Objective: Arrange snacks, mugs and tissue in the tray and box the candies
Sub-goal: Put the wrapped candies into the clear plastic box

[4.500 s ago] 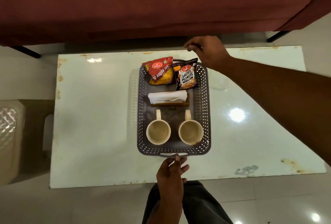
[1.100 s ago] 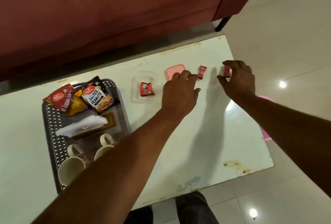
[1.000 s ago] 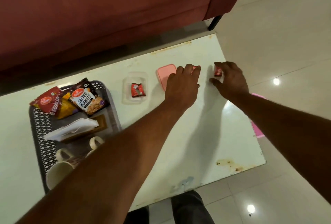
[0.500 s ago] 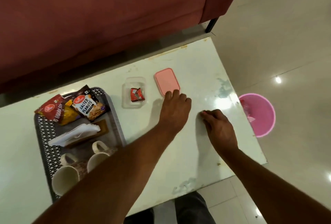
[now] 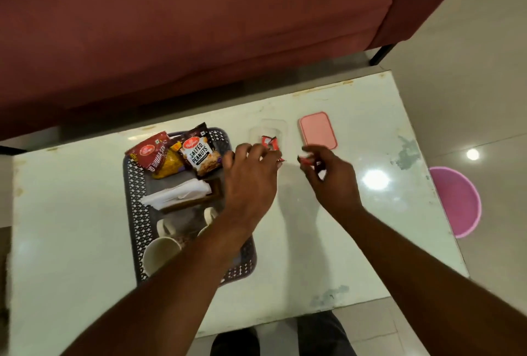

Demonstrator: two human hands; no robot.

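A clear plastic box (image 5: 269,131) stands on the white table (image 5: 71,213) with red candies (image 5: 268,142) inside. Its pink lid (image 5: 317,130) lies just right of it. My left hand (image 5: 251,181) hovers at the box's near edge and pinches a red candy (image 5: 281,157). My right hand (image 5: 330,179) holds another red candy (image 5: 305,159) below the lid. The grey perforated tray (image 5: 134,213) holds two snack packets (image 5: 176,156), white tissue (image 5: 176,194) on a brown holder and two cream mugs (image 5: 159,253), partly hidden by my left arm.
A dark red sofa (image 5: 185,28) runs along the table's far side. A pink bucket (image 5: 456,201) stands on the floor past the table's right edge. My legs show below the near edge.
Both hands picked candies from the table's right end and carried them left toward the clear box. The view swung left with them.
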